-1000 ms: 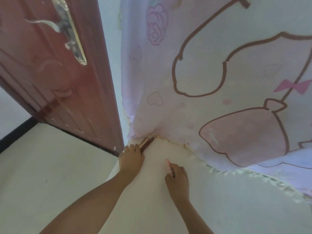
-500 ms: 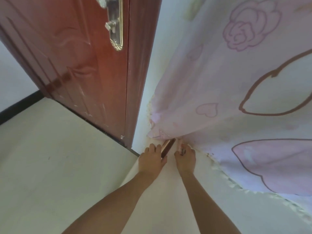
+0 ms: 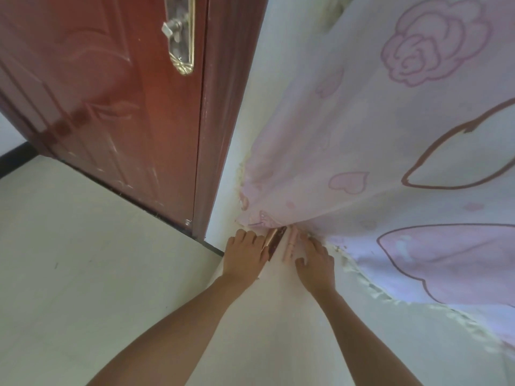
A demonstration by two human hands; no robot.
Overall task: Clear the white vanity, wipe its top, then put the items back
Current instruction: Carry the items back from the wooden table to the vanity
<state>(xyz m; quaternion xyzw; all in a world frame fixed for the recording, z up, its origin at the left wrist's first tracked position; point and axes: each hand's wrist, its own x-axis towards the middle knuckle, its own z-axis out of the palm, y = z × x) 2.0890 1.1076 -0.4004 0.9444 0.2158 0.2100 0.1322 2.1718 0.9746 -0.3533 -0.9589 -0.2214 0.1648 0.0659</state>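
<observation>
White vanity top [image 3: 278, 316] is reached across: at its far corner a brown stick [image 3: 275, 240] is pinched by the left hand [image 3: 245, 254], and a pink stick [image 3: 289, 243] is touched by the loosely spread right hand [image 3: 316, 263], seemingly to park both against the curtain [image 3: 390, 162].

No text, label, brand, number or sign can be read; the brown stick [image 3: 274, 241] and the pink stick [image 3: 289, 245] are too small and blurred to show any marking; the curtain [image 3: 390, 162] carries only drawn roses and hearts, not letters; the lock plate [image 3: 181, 48] on the door [image 3: 97, 93] shows relief ornament and nothing legible.
</observation>
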